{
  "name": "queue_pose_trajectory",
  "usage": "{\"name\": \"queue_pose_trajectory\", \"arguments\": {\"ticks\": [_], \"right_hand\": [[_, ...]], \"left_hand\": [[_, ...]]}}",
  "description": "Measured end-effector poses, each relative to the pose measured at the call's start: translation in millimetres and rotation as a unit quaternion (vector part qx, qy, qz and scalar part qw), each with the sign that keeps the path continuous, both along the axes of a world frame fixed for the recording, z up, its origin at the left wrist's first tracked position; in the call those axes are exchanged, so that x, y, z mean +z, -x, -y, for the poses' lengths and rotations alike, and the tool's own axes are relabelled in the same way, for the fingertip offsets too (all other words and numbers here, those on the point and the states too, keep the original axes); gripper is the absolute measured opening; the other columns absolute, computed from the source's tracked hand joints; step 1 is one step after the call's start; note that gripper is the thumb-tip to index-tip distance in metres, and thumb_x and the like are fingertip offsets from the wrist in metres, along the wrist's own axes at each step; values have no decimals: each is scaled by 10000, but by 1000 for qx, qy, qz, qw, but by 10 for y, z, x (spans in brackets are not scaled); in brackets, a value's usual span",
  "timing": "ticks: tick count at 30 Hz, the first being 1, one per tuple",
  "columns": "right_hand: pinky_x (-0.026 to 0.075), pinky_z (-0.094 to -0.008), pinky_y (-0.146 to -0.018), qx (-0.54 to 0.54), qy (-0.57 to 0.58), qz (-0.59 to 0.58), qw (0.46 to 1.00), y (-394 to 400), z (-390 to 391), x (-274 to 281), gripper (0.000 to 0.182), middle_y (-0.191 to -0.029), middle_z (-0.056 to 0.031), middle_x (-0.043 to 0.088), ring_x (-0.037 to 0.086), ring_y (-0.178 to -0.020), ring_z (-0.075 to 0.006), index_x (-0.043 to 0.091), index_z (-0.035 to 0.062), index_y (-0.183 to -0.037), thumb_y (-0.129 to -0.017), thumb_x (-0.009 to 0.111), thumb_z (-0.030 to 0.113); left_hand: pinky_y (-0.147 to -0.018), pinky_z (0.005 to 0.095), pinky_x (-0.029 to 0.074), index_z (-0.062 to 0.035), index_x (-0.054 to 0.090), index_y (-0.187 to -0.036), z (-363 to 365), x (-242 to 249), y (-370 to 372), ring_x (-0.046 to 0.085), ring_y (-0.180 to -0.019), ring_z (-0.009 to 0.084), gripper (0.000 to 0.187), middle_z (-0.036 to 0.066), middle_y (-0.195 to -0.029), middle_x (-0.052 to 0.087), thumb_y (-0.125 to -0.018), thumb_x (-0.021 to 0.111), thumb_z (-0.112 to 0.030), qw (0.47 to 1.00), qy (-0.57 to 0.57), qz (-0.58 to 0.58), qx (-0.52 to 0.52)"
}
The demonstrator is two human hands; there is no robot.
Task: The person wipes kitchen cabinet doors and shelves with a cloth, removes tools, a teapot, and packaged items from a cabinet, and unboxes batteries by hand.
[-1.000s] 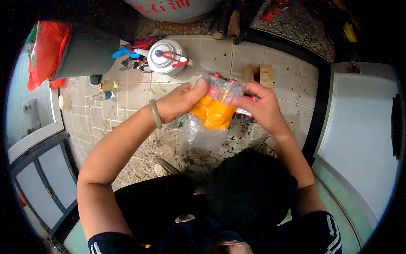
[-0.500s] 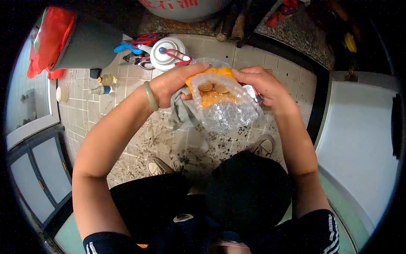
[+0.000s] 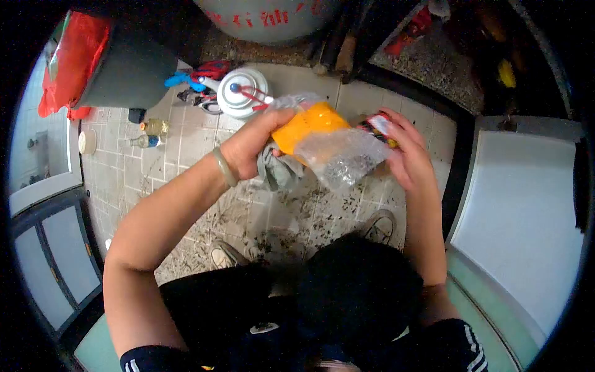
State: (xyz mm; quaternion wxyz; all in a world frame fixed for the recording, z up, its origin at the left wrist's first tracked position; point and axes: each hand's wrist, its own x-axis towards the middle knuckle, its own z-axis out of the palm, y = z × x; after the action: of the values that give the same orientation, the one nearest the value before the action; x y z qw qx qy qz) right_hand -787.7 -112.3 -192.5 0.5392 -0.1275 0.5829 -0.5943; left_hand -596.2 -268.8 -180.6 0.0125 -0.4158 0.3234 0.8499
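My left hand (image 3: 248,146), with a pale bangle at its wrist, is closed around one side of an orange bag (image 3: 313,127). A clear, crinkled plastic wrapper (image 3: 347,158) surrounds the bag and hangs over its lower right side. Bunched under the left fingers is a grey cloth (image 3: 279,168). My right hand (image 3: 410,152) is just off the wrapper's right side, its fingers bent around a small red-and-black item with a white label (image 3: 379,126). The kind of that item cannot be made out. The bag's opening is turned from view.
A white kettle (image 3: 242,93) stands on the tiled floor beside blue-handled scissors (image 3: 181,79). Two small bottles (image 3: 149,133) are at the left, near a dark bin (image 3: 133,74) with a red bag. Dark scraps (image 3: 266,239) litter the floor around my shoes. A white panel (image 3: 514,198) is at the right.
My right hand has let go of the bag's edge and moved slightly right and down with the small item. The orange bag has tilted, hiding the round brown pieces seen inside it earlier.
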Motion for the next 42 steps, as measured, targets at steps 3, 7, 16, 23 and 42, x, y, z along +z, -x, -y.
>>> {"name": "queue_pose_trajectory", "arguments": {"ticks": [3, 7, 16, 23, 42], "right_hand": [[437, -283, -704, -148, 124, 36, 980, 75, -210, 161, 369, -1011, -106, 542, 532, -903, -184, 424, 10, -1178, -856, 498, 175], [437, -316, -826, -203, 210, -15, 956, 16, -445, 330, 470, -1098, -100, 508, 531, -953, -199, 319, 48, -1274, -866, 489, 208], [446, -344, -818, -205, 135, 73, 967, -234, -241, 324, 393, -1069, -101, 514, 524, -970, -234, 373, 26, -1199, -842, 499, 134], [409, -317, -874, -202, 93, -83, 971, -370, -102, 274, 486, -1059, -90, 514, 506, -964, -182, 398, 15, -1164, -720, 595, -8], [456, -277, -789, -177, 155, -49, 971, -216, -159, 207, 390, -1030, -70, 550, 539, -907, -153, 471, 4, -1102, -743, 619, 46]], "left_hand": [[-419, 177, 305, -77, 548, -921, 27, -92, -5, 441, -499, 49, 257, -13, -736, 565, -843, 429, -291, 997, 35, -38, 62], [-450, 181, 305, -75, 537, -898, 22, -44, 1, 418, -525, 53, 259, -12, -755, 547, -840, 418, -298, 997, 32, -54, 40], [-433, 193, 304, -76, 486, -985, -217, 92, 126, 421, -550, 69, 255, -3, -796, 524, -849, 422, -282, 998, 27, -53, 19], [-429, 181, 327, -112, 401, -1127, -306, 83, 103, 441, -595, 74, 330, 22, -911, 514, -827, 496, -209, 992, -10, -125, 11], [-412, 166, 331, -77, 457, -1102, -294, 161, 45, 457, -558, 65, 434, 27, -892, 549, -827, 493, -411, 988, 14, -145, -42]]}}
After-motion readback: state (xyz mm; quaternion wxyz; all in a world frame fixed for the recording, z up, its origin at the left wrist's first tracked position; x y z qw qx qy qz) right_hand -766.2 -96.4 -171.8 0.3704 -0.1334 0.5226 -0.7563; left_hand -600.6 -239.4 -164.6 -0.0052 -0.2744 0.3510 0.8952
